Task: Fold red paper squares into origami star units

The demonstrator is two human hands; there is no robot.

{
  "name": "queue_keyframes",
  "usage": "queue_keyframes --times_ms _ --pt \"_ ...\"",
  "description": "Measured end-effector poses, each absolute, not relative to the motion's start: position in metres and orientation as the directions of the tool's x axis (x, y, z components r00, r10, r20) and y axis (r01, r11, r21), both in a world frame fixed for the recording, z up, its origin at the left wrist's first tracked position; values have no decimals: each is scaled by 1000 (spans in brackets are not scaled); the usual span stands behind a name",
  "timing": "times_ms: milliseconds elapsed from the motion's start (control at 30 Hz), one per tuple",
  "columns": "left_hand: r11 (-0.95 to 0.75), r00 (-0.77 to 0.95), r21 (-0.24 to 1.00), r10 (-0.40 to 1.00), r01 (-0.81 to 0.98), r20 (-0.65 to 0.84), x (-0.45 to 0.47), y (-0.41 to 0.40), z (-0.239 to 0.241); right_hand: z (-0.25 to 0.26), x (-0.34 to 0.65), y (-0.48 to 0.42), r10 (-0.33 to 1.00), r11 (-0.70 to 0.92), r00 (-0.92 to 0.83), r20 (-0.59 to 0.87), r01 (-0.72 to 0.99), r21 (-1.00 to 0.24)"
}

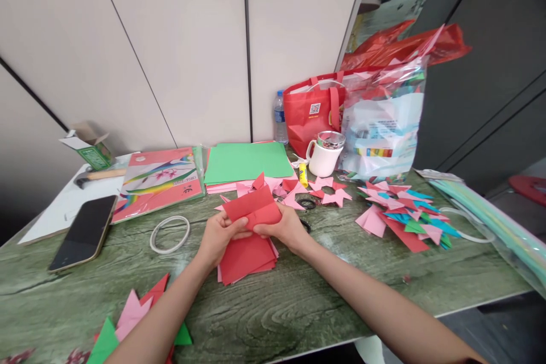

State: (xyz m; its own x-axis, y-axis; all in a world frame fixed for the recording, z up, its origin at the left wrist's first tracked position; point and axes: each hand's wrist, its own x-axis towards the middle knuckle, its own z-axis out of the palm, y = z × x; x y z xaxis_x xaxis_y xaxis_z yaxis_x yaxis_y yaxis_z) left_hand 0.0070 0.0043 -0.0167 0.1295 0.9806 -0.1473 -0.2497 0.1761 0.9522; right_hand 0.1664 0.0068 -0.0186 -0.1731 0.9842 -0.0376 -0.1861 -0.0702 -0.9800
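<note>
Paper first: one green stack, one red stack, then one phone, one mug, one bottle. All sit on a green wood-grain bench against pale wall panels. Left hand and right hand both pinch a folded red sheet, held just above the red stack.

Bright, even indoor light, soft shadows. Mild sheen on table and phone. Wide-angle bending at edges; centre sharp, corners slightly soft.
</note>
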Motion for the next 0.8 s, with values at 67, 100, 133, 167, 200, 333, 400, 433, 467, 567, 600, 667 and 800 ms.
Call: queue_keyframes --times_ms 67,100,133,167,200,333,400,433,467,567,600,667,800 --pt "205 142 944 975 -260 -173 7 5 -17 -18 167 7 982 -85 -183 -49 -196 -977" --pt "208 142 942 974 -265 -175 7 5 -17 -18 168 7 981 -85 -186 -47 -197 -977" --pt "210 143 940 974 -270 -177 7 5 -18 -19 168 8 981 -80 -190 -43 -194 -978" --pt "214 144 937 973 -275 -180 7 5 -18 -20 168 8 980 -75 -195 -38 -188 -979" --pt "220 147 934 972 -280 -185 7 5 -19 -20 168 8 980 -71 -198 -34 -179 -981" --pt "249 168 923 964 -293 -207 6 5 -19 -21 168 9 978 -47 -208 -16 -144 -988" --pt "253 173 920 963 -300 -208 6 5 -18 -22 168 9 979 -20 -205 6 -121 -992" --pt "251 171 919 963 -304 -206 6 5 -18 -23 168 9 980 3 -197 23 -101 -995" --pt "249 169 918 964 -309 -204 6 5 -18 -24 169 10 982 33 -183 45 -71 -997" --pt "240 156 919 967 -312 -199 5 5 -18 -26 169 10 981 152 -133 143 63 -986" --pt "237 152 922 968 -308 -198 5 5 -18 -26 169 10 976 193 -119 180 113 -975" --pt "231 143 926 970 -298 -196 4 5 -18 -27 169 10 967 252 -97 237 206 -945" --pt "210 136 934 975 -290 -177 4 5 -19 -30 169 10 950 307 -48 309 326 -894"
